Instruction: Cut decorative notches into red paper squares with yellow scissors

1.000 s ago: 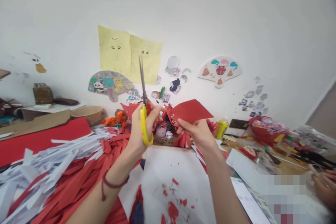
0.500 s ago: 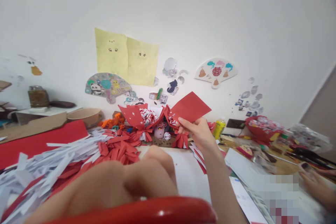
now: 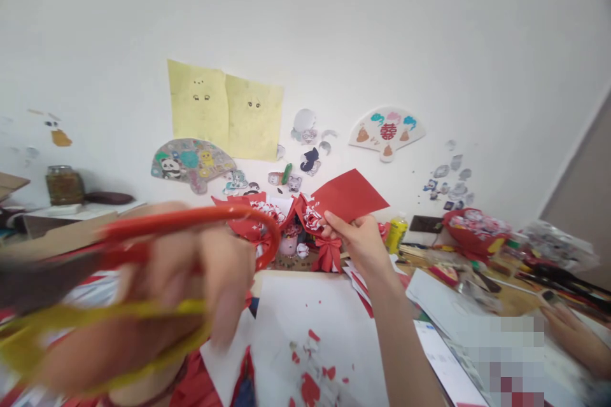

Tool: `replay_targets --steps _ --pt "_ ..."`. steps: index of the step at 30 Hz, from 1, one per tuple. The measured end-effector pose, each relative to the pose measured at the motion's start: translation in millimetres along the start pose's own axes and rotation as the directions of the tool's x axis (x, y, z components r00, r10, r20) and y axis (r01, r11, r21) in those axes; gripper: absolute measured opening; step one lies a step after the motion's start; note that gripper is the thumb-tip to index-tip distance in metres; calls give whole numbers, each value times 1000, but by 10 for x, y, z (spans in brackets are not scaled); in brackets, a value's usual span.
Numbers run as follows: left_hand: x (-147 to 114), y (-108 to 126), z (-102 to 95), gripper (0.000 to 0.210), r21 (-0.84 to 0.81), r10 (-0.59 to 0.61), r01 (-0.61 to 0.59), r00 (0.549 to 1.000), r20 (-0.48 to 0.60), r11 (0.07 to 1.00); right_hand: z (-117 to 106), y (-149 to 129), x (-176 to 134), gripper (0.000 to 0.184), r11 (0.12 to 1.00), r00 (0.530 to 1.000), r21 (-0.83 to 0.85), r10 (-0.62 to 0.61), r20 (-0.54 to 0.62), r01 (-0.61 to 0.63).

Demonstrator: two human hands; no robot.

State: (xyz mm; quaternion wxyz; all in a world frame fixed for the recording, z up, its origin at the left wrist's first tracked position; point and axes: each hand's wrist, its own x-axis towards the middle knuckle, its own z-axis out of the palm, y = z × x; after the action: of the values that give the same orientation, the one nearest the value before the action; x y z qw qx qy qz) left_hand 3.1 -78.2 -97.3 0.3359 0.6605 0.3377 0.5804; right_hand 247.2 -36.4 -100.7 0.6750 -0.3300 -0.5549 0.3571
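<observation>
Two bare hands work around one large white paper sheet [image 3: 281, 311] lying on the wooden worktop [image 3: 501, 297]. Left of this sheet and raised close to the camera, the left hand [image 3: 188, 267] is wrapped around one pair of scissors [image 3: 186, 219] with a red plastic handle and a yellow plastic one; both are blurred, the dark blades point leftward, and exactly how the fingers sit in the loops cannot be told. Above the sheet's far right corner, the right hand [image 3: 363, 241] pinches one plain red four-cornered paper piece [image 3: 352, 194] between thumb and fingers, holding it up, well apart from the scissors.

Several small red paper scraps [image 3: 310, 388] lie on the near part of the sheet. Beyond its far edge stand two red-paper-wrapped bouquets with red-and-white blooms, one partly behind the scissors [image 3: 273, 208], the other just beside the right hand [image 3: 312, 219], with one round pink container [image 3: 289, 245] between them. Right of the sheet are one upright yellow bottle [image 3: 396, 235], one smartphone with a pale screen [image 3: 446, 356] and, farther off, another person's hand [image 3: 575, 334]. On the wall beyond it hang two pale-yellow drawn-on papers [image 3: 252, 124] and two decorated fans [image 3: 387, 130].
</observation>
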Motion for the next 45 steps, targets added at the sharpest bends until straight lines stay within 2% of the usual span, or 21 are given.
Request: replay_targets --steps 1,3,5,7,9,12,15,18,21,31,45 --pt "93 -5 42 43 -77 82 -79 996 34 994 0 2 2 25 1000 1000 19 -8 -15 8" --pt "285 -52 153 41 -207 286 -264 954 85 942 -9 -7 4 22 999 999 47 -23 -35 25" --pt "461 -148 261 35 -128 382 -366 915 129 922 -28 -31 7 20 997 997 63 -48 -59 52" --pt "593 -275 331 28 167 330 -357 929 169 919 -56 -64 10 19 993 992 75 -81 -102 89" --pt "677 -401 357 28 421 262 -316 948 182 850 -89 -95 14 21 991 984 67 -105 -141 116" --pt "729 -521 353 34 565 145 -263 958 246 782 -146 -128 11 21 989 974 -4 -144 -175 145" --pt "719 -540 363 34 541 68 -262 934 351 799 -190 -141 -3 23 984 969 -86 -167 -181 153" --pt "682 -512 408 34 516 33 -247 921 388 820 -195 -140 -14 31 982 978 -114 -167 -125 153" --pt "653 -493 453 36 506 33 -239 923 382 829 -163 -128 -13 31 980 986 -124 -160 -52 153" --pt "636 -424 444 36 514 56 -251 929 365 821 -68 -63 -1 20 970 974 -105 -214 73 221" --pt "635 -423 445 31 506 84 -268 931 356 820 -54 -77 -25 20 961 972 -155 -216 89 228"
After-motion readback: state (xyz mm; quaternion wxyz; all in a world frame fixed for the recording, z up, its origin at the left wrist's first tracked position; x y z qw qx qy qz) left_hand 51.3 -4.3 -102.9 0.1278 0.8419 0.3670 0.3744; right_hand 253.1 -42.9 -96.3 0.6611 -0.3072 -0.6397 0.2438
